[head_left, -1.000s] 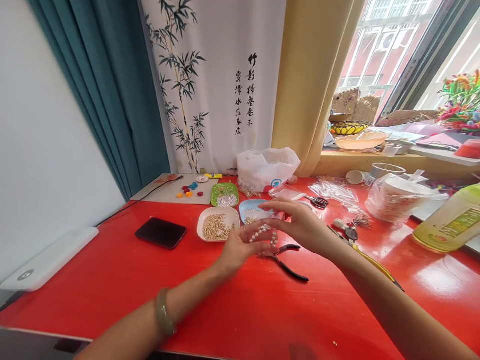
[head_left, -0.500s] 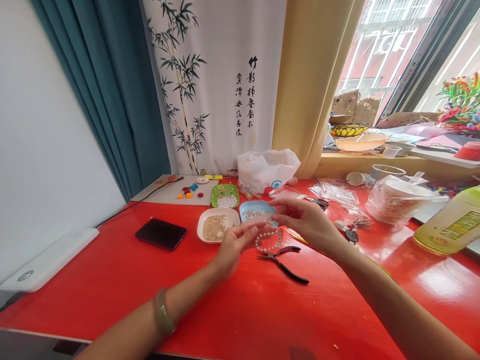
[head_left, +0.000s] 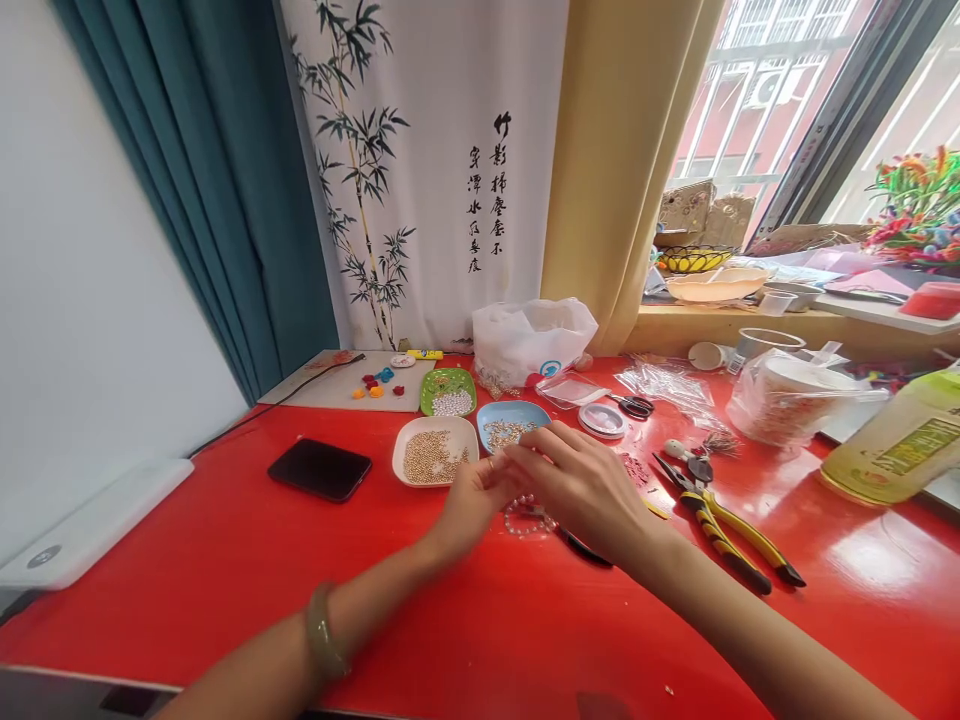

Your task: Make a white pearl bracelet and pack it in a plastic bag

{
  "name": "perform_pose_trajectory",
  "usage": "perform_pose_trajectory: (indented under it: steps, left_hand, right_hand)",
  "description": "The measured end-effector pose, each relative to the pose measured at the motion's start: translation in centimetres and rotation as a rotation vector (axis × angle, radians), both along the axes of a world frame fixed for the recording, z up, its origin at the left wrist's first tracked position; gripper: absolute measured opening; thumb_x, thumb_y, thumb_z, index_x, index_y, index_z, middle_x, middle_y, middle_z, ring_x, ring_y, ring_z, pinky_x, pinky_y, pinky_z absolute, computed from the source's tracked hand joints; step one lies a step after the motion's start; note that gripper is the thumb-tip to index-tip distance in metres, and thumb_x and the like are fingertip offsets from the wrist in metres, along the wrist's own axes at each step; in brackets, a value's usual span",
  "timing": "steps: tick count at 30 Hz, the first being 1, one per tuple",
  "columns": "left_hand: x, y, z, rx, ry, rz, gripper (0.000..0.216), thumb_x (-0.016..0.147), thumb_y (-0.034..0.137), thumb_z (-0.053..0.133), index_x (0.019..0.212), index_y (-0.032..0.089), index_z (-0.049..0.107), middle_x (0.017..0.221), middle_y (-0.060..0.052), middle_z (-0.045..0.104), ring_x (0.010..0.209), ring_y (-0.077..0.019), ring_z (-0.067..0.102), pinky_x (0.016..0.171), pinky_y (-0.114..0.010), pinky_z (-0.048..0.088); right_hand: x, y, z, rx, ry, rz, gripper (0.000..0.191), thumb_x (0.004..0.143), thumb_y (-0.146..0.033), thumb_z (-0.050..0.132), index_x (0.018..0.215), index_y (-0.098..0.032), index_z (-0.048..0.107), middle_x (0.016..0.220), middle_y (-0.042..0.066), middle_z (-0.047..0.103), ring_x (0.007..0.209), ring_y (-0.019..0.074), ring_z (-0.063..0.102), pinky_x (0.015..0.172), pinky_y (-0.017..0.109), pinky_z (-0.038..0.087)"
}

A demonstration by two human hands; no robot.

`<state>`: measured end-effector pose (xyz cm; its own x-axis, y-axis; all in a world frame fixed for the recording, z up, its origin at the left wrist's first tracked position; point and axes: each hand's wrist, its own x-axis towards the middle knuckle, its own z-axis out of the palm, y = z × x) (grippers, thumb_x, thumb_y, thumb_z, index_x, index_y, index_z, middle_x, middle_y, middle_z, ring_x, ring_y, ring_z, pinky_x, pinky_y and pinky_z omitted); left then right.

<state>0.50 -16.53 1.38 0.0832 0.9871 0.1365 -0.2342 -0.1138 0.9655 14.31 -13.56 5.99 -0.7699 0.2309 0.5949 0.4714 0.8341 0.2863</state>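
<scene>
In the head view a loop of pale, pearly beads, a beaded bracelet (head_left: 521, 520), dangles below my two hands. My left hand (head_left: 466, 508), with a bangle on its wrist, is closed in a pinch at the top of the loop. My right hand (head_left: 589, 485) meets it there with bent fingers; what its fingertips grip is hidden. Behind the hands stand a white dish (head_left: 401, 455) of gold beads and a blue dish (head_left: 491, 411) of small beads. Small black-handled pliers (head_left: 585, 549) lie under my right hand, mostly covered.
Yellow-and-black pliers (head_left: 731, 525) lie right of my right forearm. A phone (head_left: 320, 468) rests at left. Farther back are a green dish (head_left: 429, 395), a white plastic bag (head_left: 529, 340), scissors (head_left: 634, 406) and a round lid (head_left: 602, 420). A bottle (head_left: 892, 440) stands at right.
My right hand has come down and left, so its fingers now meet those of my left hand. The bracelet hangs slightly lower, and the yellow-and-black pliers are uncovered.
</scene>
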Motion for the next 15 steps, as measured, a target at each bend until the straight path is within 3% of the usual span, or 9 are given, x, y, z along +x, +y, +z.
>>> perform_pose_trajectory:
  steps: [10, 15]
  left_hand:
    - [-0.6, 0.3, -0.9, 0.101, 0.224, 0.058, 0.023, 0.075, 0.029, 0.053, 0.062, 0.011, 0.057, 0.059, 0.002, 0.051, 0.059, -0.0101, 0.043, 0.058, -0.022, 0.034]
    - [-0.5, 0.3, -0.6, 0.073, 0.157, -0.003, 0.025, 0.076, 0.033, 0.053, 0.078, 0.011, 0.064, 0.071, -0.002, 0.062, 0.069, -0.0135, 0.052, 0.065, -0.024, 0.04]
  right_hand:
    - [-0.1, 0.5, 0.0, 0.034, -0.124, 0.009, 0.023, 0.081, -0.005, 0.039, 0.068, -0.014, 0.056, 0.07, 0.005, 0.056, 0.062, 0.0143, 0.045, 0.052, 0.026, 0.033]
    - [-0.5, 1.4, -0.6, -0.181, 0.081, -0.017, 0.015, 0.079, -0.013, 0.046, 0.069, -0.016, 0.057, 0.068, 0.004, 0.058, 0.063, 0.0132, 0.051, 0.053, 0.023, 0.036]
